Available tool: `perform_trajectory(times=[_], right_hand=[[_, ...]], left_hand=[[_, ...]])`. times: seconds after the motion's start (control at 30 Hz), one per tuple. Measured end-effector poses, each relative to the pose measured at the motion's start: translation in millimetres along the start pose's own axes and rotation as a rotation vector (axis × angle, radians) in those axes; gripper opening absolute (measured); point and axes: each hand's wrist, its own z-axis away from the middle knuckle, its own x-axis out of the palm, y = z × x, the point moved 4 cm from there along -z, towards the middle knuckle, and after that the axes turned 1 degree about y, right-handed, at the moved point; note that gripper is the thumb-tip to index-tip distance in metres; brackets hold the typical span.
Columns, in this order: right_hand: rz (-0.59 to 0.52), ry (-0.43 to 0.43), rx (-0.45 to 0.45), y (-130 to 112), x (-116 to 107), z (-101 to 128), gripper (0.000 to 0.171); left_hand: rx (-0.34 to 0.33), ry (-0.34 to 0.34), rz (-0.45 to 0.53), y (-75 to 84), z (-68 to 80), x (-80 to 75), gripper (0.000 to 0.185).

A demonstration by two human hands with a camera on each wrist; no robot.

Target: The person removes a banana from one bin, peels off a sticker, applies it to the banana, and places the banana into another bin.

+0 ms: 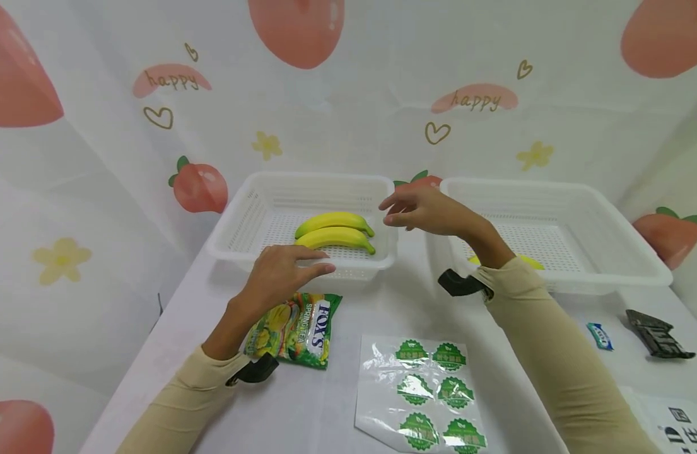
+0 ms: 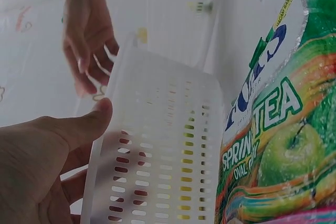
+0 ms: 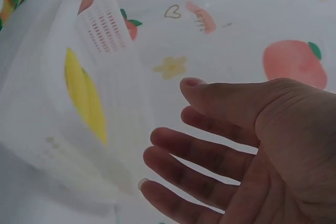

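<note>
My left hand (image 1: 280, 274) is at the front rim of the left white plastic basket (image 1: 376, 261), thumb over the rim and fingers on the inner side, holding the rim. Two yellow bananas (image 1: 335, 238) lie side by side in that basket. The left wrist view shows the fingers partly hidden behind the slotted basket wall (image 2: 157, 98). My right hand (image 1: 430, 208) hovers between the two baskets, near the left one's right rim. Its fingers are loosely bent and spread, with nothing in them (image 3: 226, 145). Below my left hand lies a green FOX'S candy bag (image 1: 303, 331).
The right white basket (image 1: 609, 277) has something yellow (image 1: 530, 261) in it, partly hidden by my right arm. A sheet of green round stickers (image 1: 419, 391) lies front centre. A small blue packet (image 1: 600, 336), a black wrapper (image 1: 657, 334) and a printed white sheet (image 1: 674, 419) lie at right.
</note>
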Motion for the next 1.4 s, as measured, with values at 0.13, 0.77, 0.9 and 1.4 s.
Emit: perform_trajectory(times=[0.13,0.77,0.9,1.4], right_hand=[[-0.082,-0.07,0.07,-6,11,-27,0.042],[-0.308,-0.125,0.333,2,62,-94,0.046],[-0.305,-0.148,0.356,5,69,-99,0.05],[-0.18,-0.249,0.452,9,85,-106,0.054]], left_hand=[[0.003,-0.004,0.003,0.2,-0.1,-0.3,0.046],[-0.01,-0.015,-0.007,-0.8,-1.8,-0.3,0.047],[-0.007,-0.014,-0.003,-0.4,-1.9,-0.2,0.047],[0.002,-0.006,-0.003,-1.6,-0.9,-0.1,0.046]])
